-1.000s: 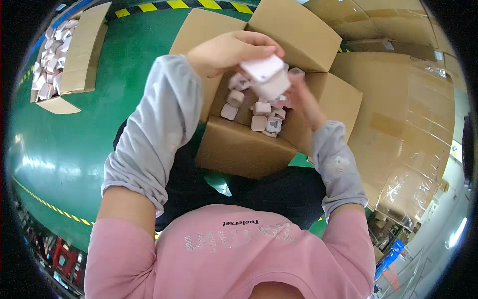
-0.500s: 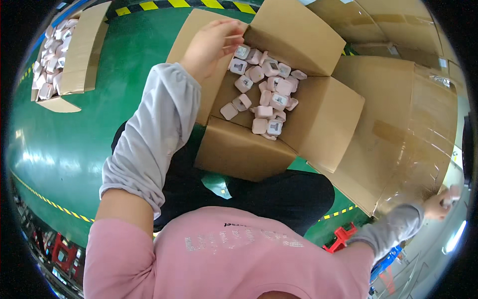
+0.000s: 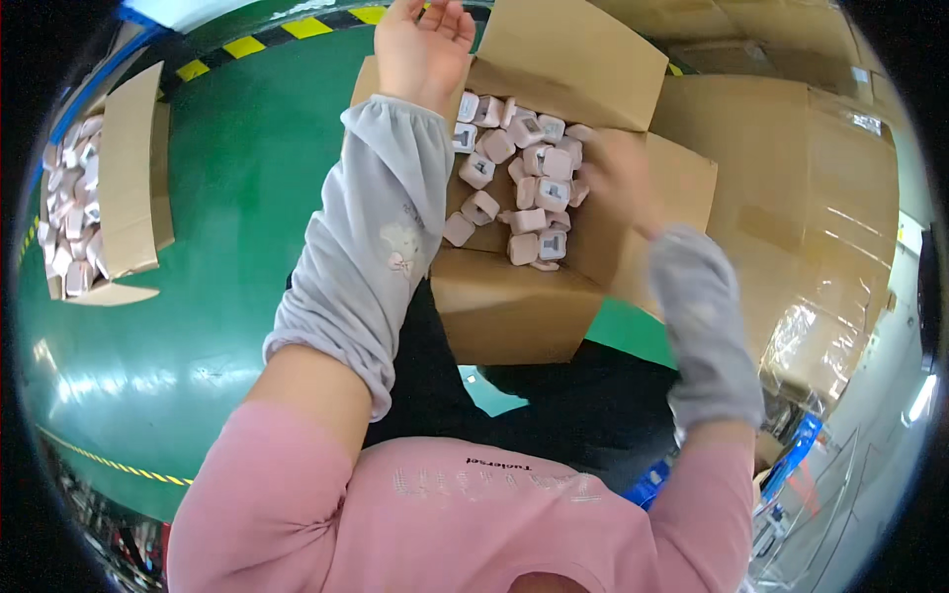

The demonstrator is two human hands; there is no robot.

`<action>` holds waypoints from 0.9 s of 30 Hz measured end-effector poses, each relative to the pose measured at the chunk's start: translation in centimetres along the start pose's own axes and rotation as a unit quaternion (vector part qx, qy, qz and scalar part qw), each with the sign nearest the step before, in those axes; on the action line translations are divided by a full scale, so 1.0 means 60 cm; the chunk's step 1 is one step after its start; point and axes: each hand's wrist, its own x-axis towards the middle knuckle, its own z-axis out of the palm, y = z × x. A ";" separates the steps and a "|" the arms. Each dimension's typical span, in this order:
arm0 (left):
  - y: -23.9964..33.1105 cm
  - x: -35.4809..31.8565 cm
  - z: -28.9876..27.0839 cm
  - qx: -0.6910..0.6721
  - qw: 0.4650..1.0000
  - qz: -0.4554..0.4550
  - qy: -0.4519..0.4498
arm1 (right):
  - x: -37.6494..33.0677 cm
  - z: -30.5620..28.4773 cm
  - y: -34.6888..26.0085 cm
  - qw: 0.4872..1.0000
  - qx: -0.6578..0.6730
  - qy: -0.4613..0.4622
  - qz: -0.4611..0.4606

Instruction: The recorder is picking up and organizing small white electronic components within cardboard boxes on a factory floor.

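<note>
An open cardboard box (image 3: pixel 514 314) stands in front of me with its flaps folded outward. Inside lie many small pale pink hinged cases (image 3: pixel 529 220), several showing white inserts with a grey mark. My left hand (image 3: pixel 423 54) is raised by the box's far left corner, palm in view and fingers loosely bent and apart. I see nothing in it, though the top edge of the picture cuts off part of it. Smeared by motion, my right hand (image 3: pixel 618 178) is over the box's right side, beside the cases. Whether it holds anything cannot be made out.
Another cardboard box (image 3: pixel 133 178), full of similar pink cases, sits on the green floor (image 3: pixel 247 208) at the far left. Large taped cardboard cartons (image 3: pixel 761 227) stand close on the right. Yellow-and-black tape (image 3: pixel 306 28) crosses the floor behind. A blue object (image 3: pixel 794 457) is at lower right.
My right hand has swung in from the far right to the open box. My left hand has moved farther away from me, to the top edge. The view has shifted a little.
</note>
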 end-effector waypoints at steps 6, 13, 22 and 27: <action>-0.010 -0.015 -0.003 -0.088 0.994 -0.035 0.062 | 0.184 0.253 -0.062 0.976 -0.111 -0.151 0.113; 0.059 -0.022 -0.045 0.024 0.997 -0.039 0.056 | 0.187 0.310 -0.039 0.964 -0.110 -0.161 0.182; 0.009 -0.019 -0.054 0.103 0.989 -0.076 0.079 | 0.083 0.358 -0.063 0.966 0.150 -0.172 0.120; 0.003 -0.029 -0.054 0.142 0.984 -0.100 0.039 | 0.040 0.370 -0.067 0.926 0.313 0.001 0.212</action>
